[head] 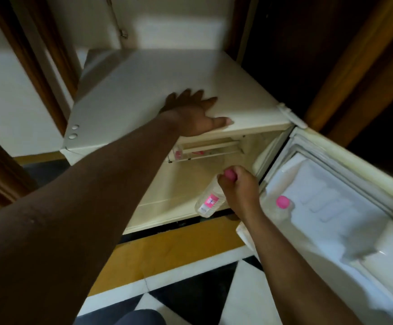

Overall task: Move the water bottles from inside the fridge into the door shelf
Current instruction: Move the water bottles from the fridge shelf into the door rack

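Note:
A small cream fridge (167,80) stands open, seen from above. My left hand (195,113) lies flat on its top near the front edge, fingers spread, holding nothing. My right hand (237,191) grips the neck of a clear water bottle (208,204) with a pink cap and pink label, tilted at the fridge's opening. A second bottle with a pink cap (282,202) stands in the door shelf (247,233) on the open door to the right. Another pink-capped bottle (178,154) shows dimly on the upper shelf inside.
The open door (345,202) swings out to the right, its inner liner white. Dark wooden cabinet panels (345,66) frame the fridge. Below are a yellow floor strip (167,254) and black-and-white tiles (190,296). My knee shows at the bottom edge.

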